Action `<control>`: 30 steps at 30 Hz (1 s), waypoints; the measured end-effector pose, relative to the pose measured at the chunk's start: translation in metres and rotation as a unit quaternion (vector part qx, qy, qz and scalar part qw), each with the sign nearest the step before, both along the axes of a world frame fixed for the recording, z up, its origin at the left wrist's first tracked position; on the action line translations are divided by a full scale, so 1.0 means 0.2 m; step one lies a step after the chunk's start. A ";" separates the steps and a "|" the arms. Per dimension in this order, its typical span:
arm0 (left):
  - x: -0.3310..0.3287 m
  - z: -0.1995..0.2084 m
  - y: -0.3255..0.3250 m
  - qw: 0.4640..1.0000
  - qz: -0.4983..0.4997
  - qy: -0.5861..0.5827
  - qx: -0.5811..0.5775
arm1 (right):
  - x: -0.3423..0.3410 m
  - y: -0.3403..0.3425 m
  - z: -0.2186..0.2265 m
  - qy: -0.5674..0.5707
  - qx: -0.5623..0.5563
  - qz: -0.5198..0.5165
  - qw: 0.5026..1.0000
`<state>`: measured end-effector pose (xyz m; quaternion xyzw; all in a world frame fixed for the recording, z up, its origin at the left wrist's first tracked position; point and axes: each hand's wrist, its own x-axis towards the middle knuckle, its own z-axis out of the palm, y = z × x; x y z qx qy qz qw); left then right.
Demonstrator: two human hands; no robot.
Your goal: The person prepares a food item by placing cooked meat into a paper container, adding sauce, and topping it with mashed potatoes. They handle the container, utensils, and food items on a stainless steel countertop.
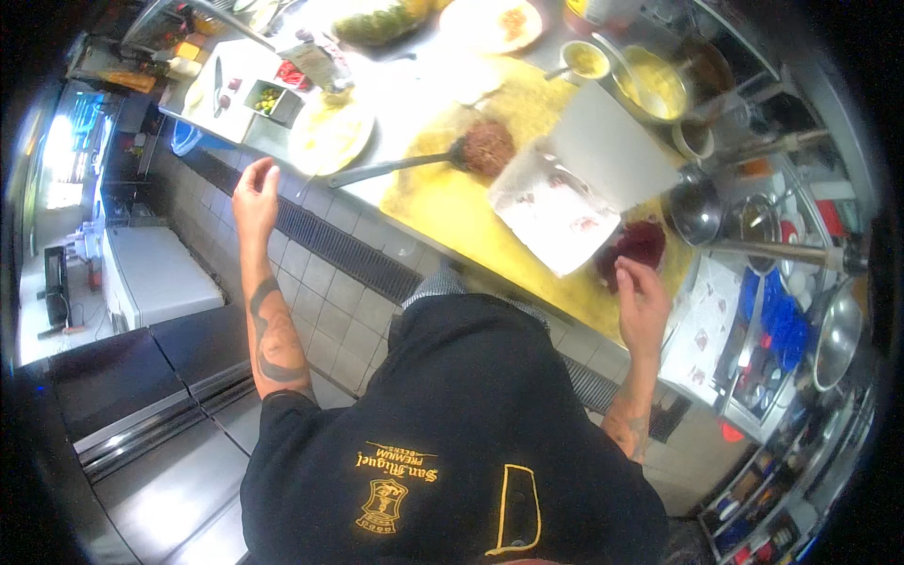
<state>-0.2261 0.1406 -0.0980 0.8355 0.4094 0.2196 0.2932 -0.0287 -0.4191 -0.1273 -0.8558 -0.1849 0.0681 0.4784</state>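
Note:
My left hand (255, 194) is raised over the floor, left of the counter's front edge, with fingers loosely bent and nothing visible in them. At the right end of the yellow work surface (419, 202), my right hand (644, 303) pinches the near edge of a dark red raw meat patty (644, 245). Just left of that patty stands an open white takeaway box (544, 209), its lid folded back and reddish smears inside. Behind the box's left corner, a browned round patty (488, 149) rests by the blade of a black spatula (400, 168).
A pale round plate (331, 141) sits at the counter's front left, beside a small dish of green pieces (272, 100). Bowls of yellow food (650, 85) stand at the back right. Pan handles (767, 247) jut out at right. A white-topped unit (169, 273) stands at left.

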 end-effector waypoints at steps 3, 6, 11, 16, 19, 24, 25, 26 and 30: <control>-0.24 -0.35 0.46 0.994 0.079 0.050 -0.051 | -0.06 0.19 0.05 0.007 -0.010 0.047 0.999; 0.00 -0.37 0.49 1.000 0.005 0.027 -0.008 | -0.11 0.41 0.08 -0.025 -0.029 0.058 0.998; 0.43 -0.24 0.12 0.943 -0.332 0.031 -0.006 | -0.19 0.81 0.15 -0.045 -0.034 -0.004 0.998; 0.51 -0.27 -0.06 0.824 -0.527 0.195 0.067 | -0.37 1.01 0.11 -0.025 -0.084 -0.084 0.993; 0.54 -0.38 -0.01 0.812 -0.545 0.207 0.014 | -0.49 1.03 0.13 0.009 -0.102 -0.151 0.983; 0.50 -0.25 0.11 0.827 -0.539 0.151 0.049 | -0.69 0.89 0.10 0.008 -0.113 -0.222 0.968; 0.50 -0.20 0.13 0.836 -0.530 0.140 0.036 | -0.71 0.87 0.09 0.000 -0.109 -0.228 0.967; 0.51 -0.16 0.15 0.836 -0.533 0.126 0.043 | -0.71 0.84 0.09 -0.010 -0.107 -0.233 0.967; 0.61 0.12 0.12 0.800 -0.579 0.136 0.080 | -0.61 0.74 0.15 -0.026 -0.096 -0.262 0.960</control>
